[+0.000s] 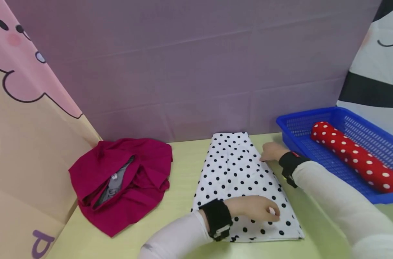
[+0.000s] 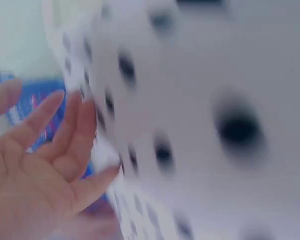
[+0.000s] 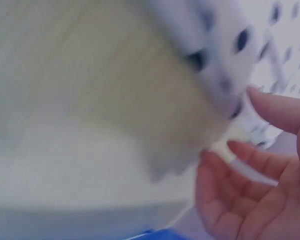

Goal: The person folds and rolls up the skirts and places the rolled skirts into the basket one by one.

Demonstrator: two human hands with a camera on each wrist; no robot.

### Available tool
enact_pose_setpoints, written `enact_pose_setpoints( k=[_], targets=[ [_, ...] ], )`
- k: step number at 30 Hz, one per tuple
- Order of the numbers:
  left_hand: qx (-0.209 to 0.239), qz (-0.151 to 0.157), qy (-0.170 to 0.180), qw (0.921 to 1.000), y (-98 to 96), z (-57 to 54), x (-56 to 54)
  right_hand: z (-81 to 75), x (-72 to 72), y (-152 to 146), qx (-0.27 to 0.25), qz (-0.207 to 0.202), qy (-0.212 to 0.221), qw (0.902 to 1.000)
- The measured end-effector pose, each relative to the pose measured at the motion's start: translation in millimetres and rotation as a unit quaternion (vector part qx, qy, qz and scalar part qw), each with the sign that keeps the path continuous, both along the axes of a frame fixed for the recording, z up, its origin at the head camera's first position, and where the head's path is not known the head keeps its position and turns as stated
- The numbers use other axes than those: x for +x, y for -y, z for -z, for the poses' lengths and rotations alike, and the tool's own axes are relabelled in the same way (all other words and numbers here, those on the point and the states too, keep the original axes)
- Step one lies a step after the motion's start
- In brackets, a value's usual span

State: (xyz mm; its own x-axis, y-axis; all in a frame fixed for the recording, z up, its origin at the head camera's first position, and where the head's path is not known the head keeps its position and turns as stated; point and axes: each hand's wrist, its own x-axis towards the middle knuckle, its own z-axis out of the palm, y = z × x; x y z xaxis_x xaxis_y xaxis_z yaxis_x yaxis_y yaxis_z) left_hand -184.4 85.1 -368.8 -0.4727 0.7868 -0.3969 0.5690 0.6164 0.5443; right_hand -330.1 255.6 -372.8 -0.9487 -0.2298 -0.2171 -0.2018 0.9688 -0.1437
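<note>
A folded white cloth with black dots lies lengthwise on the table; what kind of garment it is, I cannot tell. Over its near part is my left hand, its fingers loosely bent. In the left wrist view the left hand's fingers are spread apart beside the dotted fabric, with fingertips at its edge. My right hand is at the cloth's right edge, towards the far end. In the right wrist view, a gap shows between its thumb and bent fingers, close to the fabric's edge.
To the left lies a crumpled magenta garment with a grey inside showing. At the right stands a blue plastic basket holding a rolled red cloth with white dots. A purple-grey wall sheet rises behind the table.
</note>
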Motion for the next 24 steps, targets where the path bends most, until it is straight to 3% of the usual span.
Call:
enact_pose_setpoints(
  k=[4, 7, 10, 13, 16, 19, 24],
  targets=[
    [0.004, -0.069, -0.100, 0.9926, 37.6, -9.1, -28.0, -16.9, 16.4, 22.2, 0.003, -0.011, 0.024, 0.9996],
    [-0.039, -0.109, -0.185, 0.9759, 65.8, -11.0, -51.2, -27.7, 37.0, 40.3, 0.010, -0.005, 0.081, 0.9967],
    [-0.101, -0.127, -0.232, 0.9591, 89.1, -5.4, -69.1, -31.6, 61.1, 55.7, 0.002, 0.008, 0.157, 0.9876],
    [-0.149, -0.127, -0.232, 0.9528, 104.8, 5.1, -77.0, -27.5, 80.2, 64.5, -0.015, 0.021, 0.220, 0.9752],
    [-0.166, -0.124, -0.206, 0.9563, 111.1, 15.6, -77.8, -18.3, 89.8, 68.9, -0.020, 0.023, 0.250, 0.9678],
    [-0.164, -0.128, -0.186, 0.9602, 110.3, 19.6, -76.3, -10.1, 93.5, 70.6, -0.013, 0.014, 0.245, 0.9694],
    [-0.168, -0.140, -0.178, 0.9594, 106.2, 17.8, -71.4, -4.0, 92.3, 71.1, -0.001, 0.000, 0.203, 0.9792]
  ],
)
